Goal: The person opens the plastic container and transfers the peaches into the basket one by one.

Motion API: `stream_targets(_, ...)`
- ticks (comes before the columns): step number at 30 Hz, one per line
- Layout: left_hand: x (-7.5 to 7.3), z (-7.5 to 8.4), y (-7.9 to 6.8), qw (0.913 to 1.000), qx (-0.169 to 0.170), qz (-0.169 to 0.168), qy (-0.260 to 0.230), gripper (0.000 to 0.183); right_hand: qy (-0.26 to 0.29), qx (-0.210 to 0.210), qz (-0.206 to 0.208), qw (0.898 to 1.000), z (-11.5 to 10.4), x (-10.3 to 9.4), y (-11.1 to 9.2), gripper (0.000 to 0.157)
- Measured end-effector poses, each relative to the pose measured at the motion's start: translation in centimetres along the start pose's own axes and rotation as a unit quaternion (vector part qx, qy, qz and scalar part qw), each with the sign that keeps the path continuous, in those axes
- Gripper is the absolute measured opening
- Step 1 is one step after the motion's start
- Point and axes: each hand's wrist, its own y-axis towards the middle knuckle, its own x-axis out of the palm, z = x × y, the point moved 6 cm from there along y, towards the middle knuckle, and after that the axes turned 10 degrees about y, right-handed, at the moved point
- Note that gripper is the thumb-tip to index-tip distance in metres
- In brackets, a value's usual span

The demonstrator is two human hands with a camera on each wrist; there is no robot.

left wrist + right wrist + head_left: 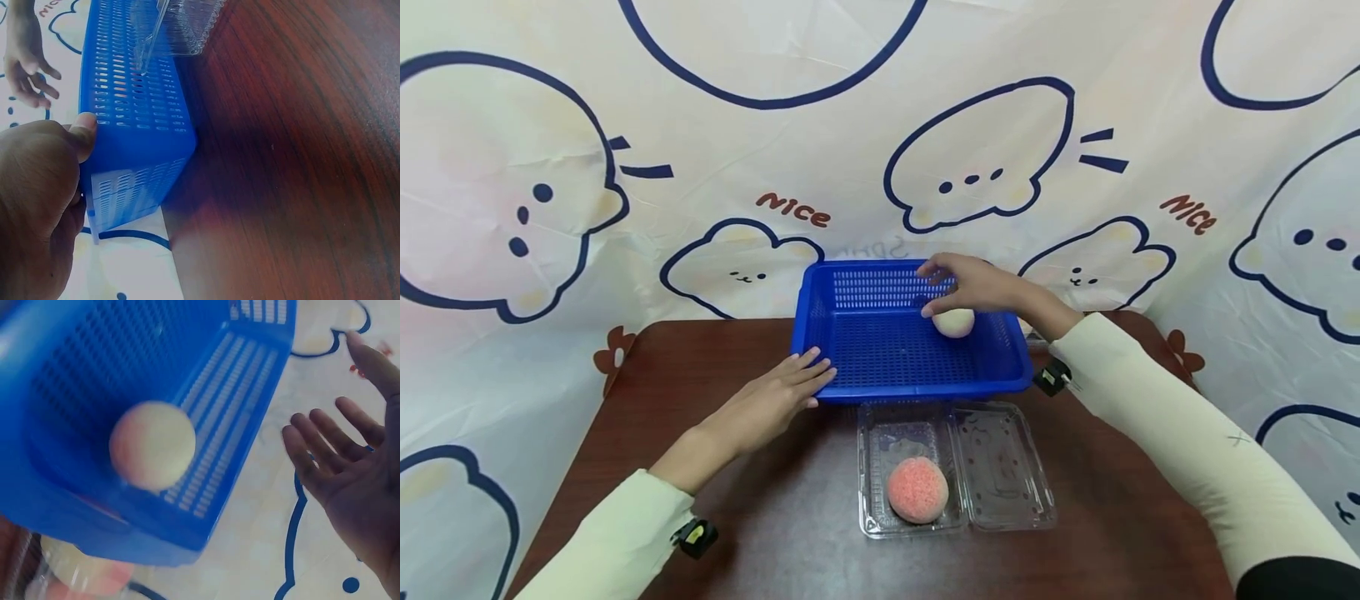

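Observation:
A blue perforated plastic basket [910, 390] stands at the back of the table. My left hand [775, 392] grips its near-left corner, thumb on the outer wall and fingers over the rim. Inside, towards the right end, lies a pale yellow peach [119, 84] with a pink blush, seen plainly as the round peach [153, 445] in the right wrist view. Over it in the head view is my right hand [973, 286], fingers spread and loosely bent, holding nothing. In the right wrist view that hand is apart from the peach, beyond the basket's rim.
A clear hinged plastic box [955, 500] lies unfolded before the basket, with a pinkish-red peach [917, 490] in its left half. Behind the basket's right end, more yellow-pink fruit [87, 569] shows in clear plastic. A printed cloth [850, 167] hangs behind the brown table [760, 517].

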Motion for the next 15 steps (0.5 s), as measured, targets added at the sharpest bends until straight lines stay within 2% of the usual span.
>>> stream_targets(4,0.0,-0.1,-0.1,1.0,0.002,0.002,-0.001,0.048,0.052,-0.024,0.007,0.998,-1.2,1.2,-1.6,0.069)
stream_targets(8,0.0,0.0,-0.1,1.0,0.002,-0.004,-0.004,0.048,0.091,-0.067,-0.006,0.994,-2.2,3.2,-3.3,0.063)
stream_targets(15,-0.1,0.0,-0.1,1.0,-0.006,-0.008,-0.002,0.048,0.169,-0.122,-0.048,0.977,-3.8,6.1,-6.0,0.062)
